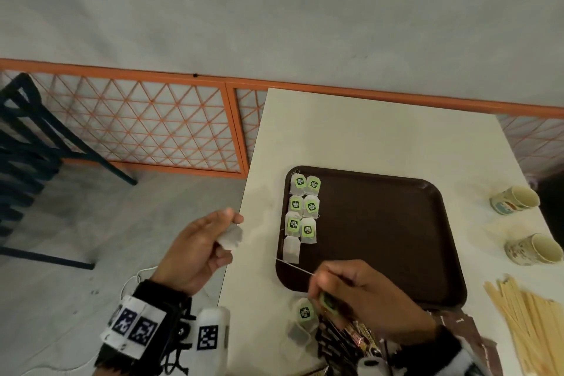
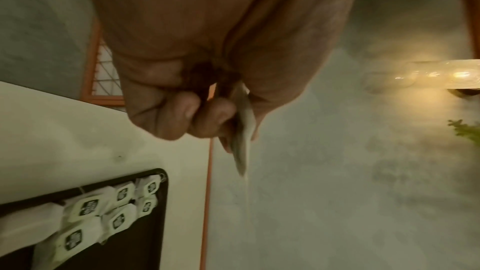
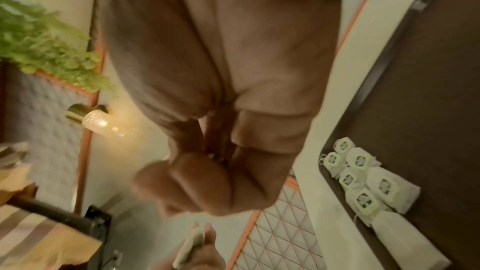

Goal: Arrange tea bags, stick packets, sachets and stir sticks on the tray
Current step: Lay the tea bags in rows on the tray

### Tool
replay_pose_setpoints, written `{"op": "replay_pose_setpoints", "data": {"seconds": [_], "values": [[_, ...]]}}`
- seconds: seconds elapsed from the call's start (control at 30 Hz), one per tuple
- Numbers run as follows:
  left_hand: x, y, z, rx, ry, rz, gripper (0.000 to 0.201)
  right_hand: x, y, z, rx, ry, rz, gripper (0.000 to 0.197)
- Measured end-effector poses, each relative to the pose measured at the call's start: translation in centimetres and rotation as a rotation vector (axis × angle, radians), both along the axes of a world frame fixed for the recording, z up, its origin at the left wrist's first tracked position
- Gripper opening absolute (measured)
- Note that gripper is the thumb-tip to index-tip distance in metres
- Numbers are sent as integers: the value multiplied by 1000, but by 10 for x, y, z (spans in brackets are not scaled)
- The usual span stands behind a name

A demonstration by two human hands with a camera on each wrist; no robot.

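Observation:
A brown tray (image 1: 381, 238) lies on the white table, with several green-tagged tea bags (image 1: 305, 208) in two columns along its left edge and one bag without a visible tag (image 1: 291, 249) at the near end. My left hand (image 1: 225, 223) is off the table's left edge and pinches a tea bag (image 1: 230, 237), seen edge-on in the left wrist view (image 2: 244, 130). My right hand (image 1: 320, 290) is over the tray's near-left corner and pinches a green tag (image 1: 328, 302). A taut string (image 1: 293, 266) runs left from its fingers; where it ends is unclear.
Loose tea bags (image 1: 305, 313) and dark stick packets (image 1: 351, 336) lie on the table in front of the tray. Wooden stir sticks (image 1: 528, 323) are piled at the near right. Two paper cups (image 1: 515, 200) (image 1: 534, 249) lie right of the tray. The table's left edge (image 1: 241, 223) drops to the floor.

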State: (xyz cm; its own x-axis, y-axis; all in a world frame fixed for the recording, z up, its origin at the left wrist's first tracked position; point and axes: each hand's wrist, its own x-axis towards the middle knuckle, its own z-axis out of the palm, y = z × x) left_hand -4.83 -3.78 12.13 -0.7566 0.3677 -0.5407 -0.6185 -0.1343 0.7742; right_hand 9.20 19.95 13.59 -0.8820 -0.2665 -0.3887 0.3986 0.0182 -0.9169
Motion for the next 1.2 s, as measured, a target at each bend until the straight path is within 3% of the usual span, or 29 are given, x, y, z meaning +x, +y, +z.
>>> {"op": "replay_pose_setpoints", "data": {"seconds": [0.1,0.23,0.37,0.43,0.6,0.8,1.0,1.1,1.2], "values": [[5,2,-12,-60,-28,-55,31,7,20,-3,4,-77,-60,34],[13,7,-18,-239,39,-109,20,1,39,-8,62,-108,-147,16],[24,22,-26,-344,51,24,13,-9,41,-16,385,-69,-239,16],[33,35,-28,-366,36,64,12,-15,25,-16,361,-48,-326,9],[54,64,-23,-118,-55,137,4,-32,-18,-16,7,-12,-558,11],[64,69,-18,68,-99,186,17,-44,-29,-23,63,6,-689,15],[75,66,-23,-20,-18,135,11,-39,-32,-33,94,-66,-665,26],[78,63,-29,-48,-60,62,7,-24,-33,-43,65,-125,-541,17],[84,63,-43,-257,30,-99,4,-9,-23,-56,139,-148,-454,11]]}}
